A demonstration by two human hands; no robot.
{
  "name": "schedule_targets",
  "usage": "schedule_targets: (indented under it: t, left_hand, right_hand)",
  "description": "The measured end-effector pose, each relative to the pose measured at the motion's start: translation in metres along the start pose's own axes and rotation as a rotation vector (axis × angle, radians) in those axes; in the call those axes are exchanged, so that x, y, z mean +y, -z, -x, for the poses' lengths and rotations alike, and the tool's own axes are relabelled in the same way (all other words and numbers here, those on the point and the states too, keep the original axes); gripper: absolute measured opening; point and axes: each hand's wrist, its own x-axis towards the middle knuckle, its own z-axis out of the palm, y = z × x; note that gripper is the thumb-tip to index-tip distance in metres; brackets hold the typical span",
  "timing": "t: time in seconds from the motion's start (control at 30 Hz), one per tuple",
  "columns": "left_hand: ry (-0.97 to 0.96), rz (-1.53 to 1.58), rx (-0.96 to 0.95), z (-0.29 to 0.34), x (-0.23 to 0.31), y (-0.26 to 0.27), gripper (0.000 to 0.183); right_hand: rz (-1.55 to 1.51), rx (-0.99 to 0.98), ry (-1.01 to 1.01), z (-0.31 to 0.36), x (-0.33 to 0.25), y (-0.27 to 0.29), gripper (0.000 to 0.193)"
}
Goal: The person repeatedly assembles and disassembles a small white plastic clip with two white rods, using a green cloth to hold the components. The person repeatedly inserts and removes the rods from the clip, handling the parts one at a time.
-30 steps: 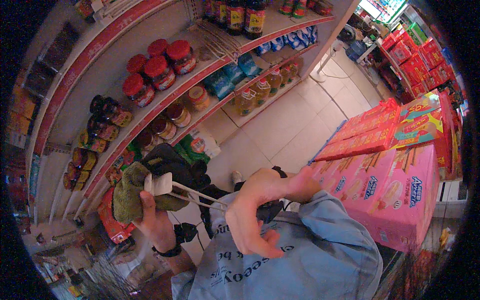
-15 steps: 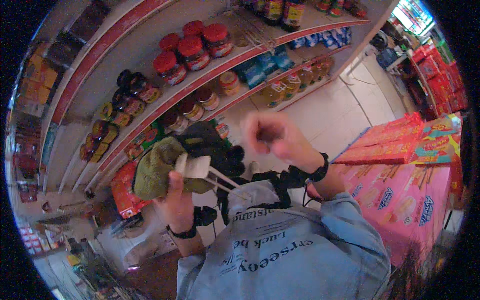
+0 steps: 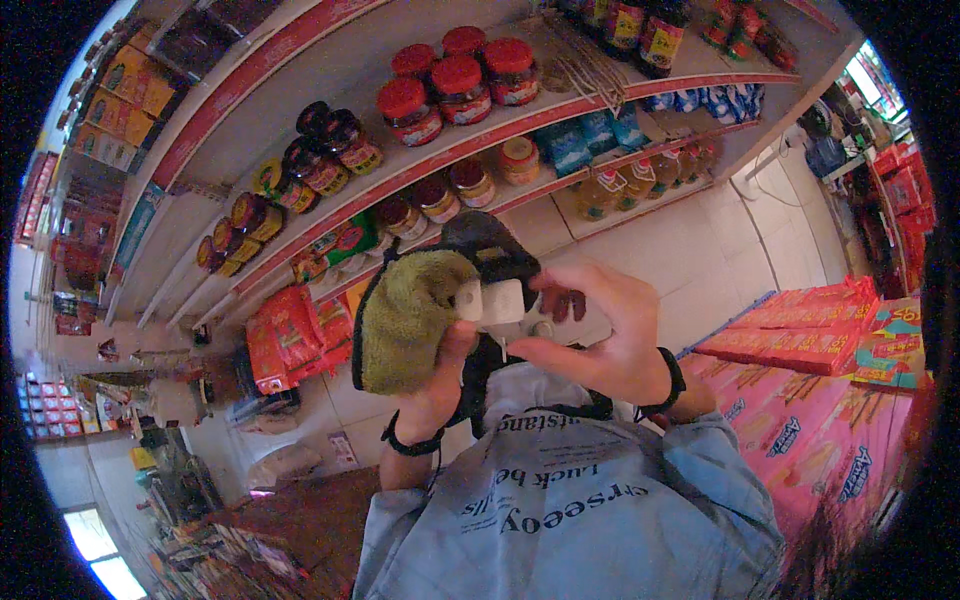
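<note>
Fingers of the right hand (image 3: 625, 335): parted, thumb and index wide apart, just right of the white plastic block (image 3: 503, 302); contact cannot be told. Fingers of the left hand (image 3: 437, 388): closed round the lower side of the green terry cloth (image 3: 415, 320), thumb up at the block's lower left edge. Block lies at frame centre, between the two hands, against the cloth's right side.

Counts: cloth, 1; black wristbands (image 3: 677, 385), 2, one per wrist; red-lidded jars (image 3: 461, 90), 5, upper centre; jars on the shelf below (image 3: 437, 200), 4 visible.

Materials: cloth nubby, bunched into a rounded mass; block smooth, pale, squared with rounded corners, two faces showing; pink cartons (image 3: 770, 420) at lower right, flat-sided.
</note>
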Motion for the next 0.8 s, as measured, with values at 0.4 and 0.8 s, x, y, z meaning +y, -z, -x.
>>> schedule_targets:
  t: [0.4,0.8]
  left_hand:
    - [-0.087,-0.206,-0.13,0.005,-0.012,-0.004,0.037]
    - [-0.36,-0.327,-0.043,-0.01,0.017,-0.017,0.031]
  right_hand:
    - [0.03,0.014,-0.025,-0.008,0.002,-0.007,0.035]
    - [-0.042,0.028,-0.119,-0.009,0.008,-0.015,0.035]
